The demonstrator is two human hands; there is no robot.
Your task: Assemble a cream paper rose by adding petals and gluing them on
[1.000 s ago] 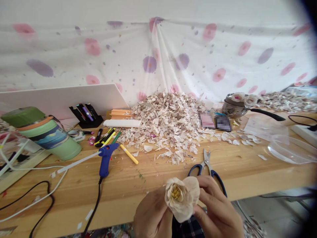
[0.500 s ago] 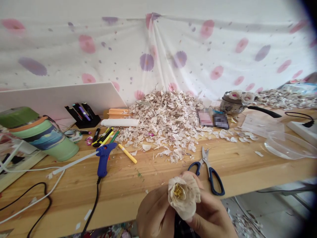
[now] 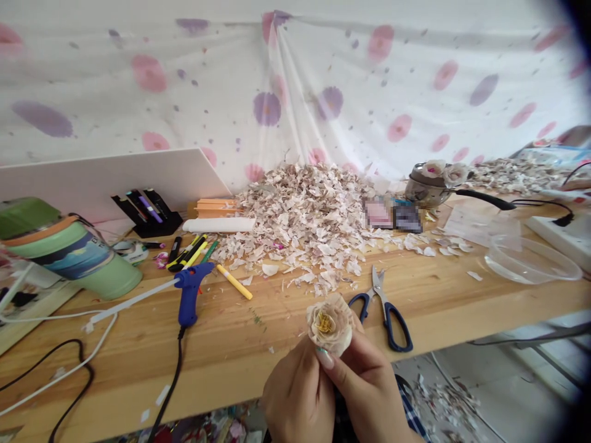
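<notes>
A cream artificial flower (image 3: 340,337) with yellow stamens faces up at the front edge of the table, between my two hands. My left hand (image 3: 298,391) is closed just below the bloom, its fingertips pinched at the flower's base. My right hand (image 3: 369,381) grips the petals from the right, thumb pressed on the near petal and fingers behind. The stem, if there is one, is hidden by my hands. Scissors (image 3: 388,314) with dark blue handles lie slightly open, just beyond my right hand.
A large heap of loose pale petals (image 3: 305,221) covers the table's middle. Left stand a blue glue gun (image 3: 189,295) with its cord, a yellow marker (image 3: 234,282) and a green tumbler (image 3: 87,252). At right are a small pot (image 3: 427,187) and a clear plastic dish (image 3: 530,261).
The flower has risen slightly and tilted, showing a rounder face. My right thumb has moved up onto its near petal. The view has shifted a little.
</notes>
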